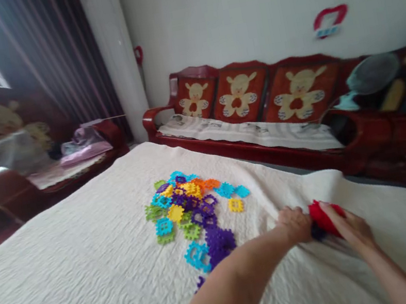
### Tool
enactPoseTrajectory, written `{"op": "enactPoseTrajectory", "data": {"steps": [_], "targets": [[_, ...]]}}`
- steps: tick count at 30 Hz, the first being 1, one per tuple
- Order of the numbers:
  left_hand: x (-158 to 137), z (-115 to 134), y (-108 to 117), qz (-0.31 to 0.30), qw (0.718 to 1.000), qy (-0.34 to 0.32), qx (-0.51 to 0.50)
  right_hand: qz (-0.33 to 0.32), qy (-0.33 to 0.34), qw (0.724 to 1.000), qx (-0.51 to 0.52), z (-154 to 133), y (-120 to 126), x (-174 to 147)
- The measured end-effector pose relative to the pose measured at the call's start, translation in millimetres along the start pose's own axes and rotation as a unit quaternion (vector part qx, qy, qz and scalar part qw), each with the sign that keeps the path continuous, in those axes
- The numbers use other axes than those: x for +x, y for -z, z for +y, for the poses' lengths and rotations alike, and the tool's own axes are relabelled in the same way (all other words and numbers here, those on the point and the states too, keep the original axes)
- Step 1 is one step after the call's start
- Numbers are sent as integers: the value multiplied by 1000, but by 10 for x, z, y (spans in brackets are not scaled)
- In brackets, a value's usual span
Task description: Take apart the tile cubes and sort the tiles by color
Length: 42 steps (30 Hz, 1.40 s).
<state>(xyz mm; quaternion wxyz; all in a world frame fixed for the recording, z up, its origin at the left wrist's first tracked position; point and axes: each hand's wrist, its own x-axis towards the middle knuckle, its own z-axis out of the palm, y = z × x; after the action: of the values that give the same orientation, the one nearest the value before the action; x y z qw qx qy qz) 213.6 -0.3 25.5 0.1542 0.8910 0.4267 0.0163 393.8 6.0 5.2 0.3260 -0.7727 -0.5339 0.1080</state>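
My right hand (358, 230) grips a bundle of red toothed plastic pieces (322, 217) at the right of the cover, thumb along its top. Just left of it is my left hand (295, 224), its fingers curled closed low against the cover; what they hold is hidden. A dark, blurred patch (316, 231) shows between the two hands under the red pieces. Left of my forearm lies a loose pile of gear-edged building tiles in purple (219, 243), blue (196, 255), green (190, 227), yellow (176, 212) and orange (211, 184).
A cream quilted cover (88, 256) spreads over the broad surface, with folds around my hands. Behind stands a red wooden sofa (200, 134) with bear-patterned backrests. An armchair (0, 182) with bags on it is at left, beside dark curtains (53, 58).
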Motion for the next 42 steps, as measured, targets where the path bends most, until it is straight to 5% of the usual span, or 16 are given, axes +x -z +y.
{"op": "enactPoseTrajectory", "data": {"steps": [9,18,24,28,31,38,42], "targets": [[424,73,-7,14,999,45,-9,78,-63,994,53,256,-350,145],[683,56,-32,49,998,40,-19,140,-16,976,164,161,-156,437],[616,92,-23,71,992,78,-64,115,-77,953,269,54,-162,282],[408,16,88,87,986,108,-91,97,-118,918,365,-133,-279,90],[113,-206,180,105,980,139,-92,84,-108,920,367,-416,-467,-83],[-950,-972,426,120,959,250,-51,-15,-9,940,342,-1470,-1009,-703],[-1393,-1282,640,143,942,302,-25,19,49,923,382,-1610,-973,-790]]}}
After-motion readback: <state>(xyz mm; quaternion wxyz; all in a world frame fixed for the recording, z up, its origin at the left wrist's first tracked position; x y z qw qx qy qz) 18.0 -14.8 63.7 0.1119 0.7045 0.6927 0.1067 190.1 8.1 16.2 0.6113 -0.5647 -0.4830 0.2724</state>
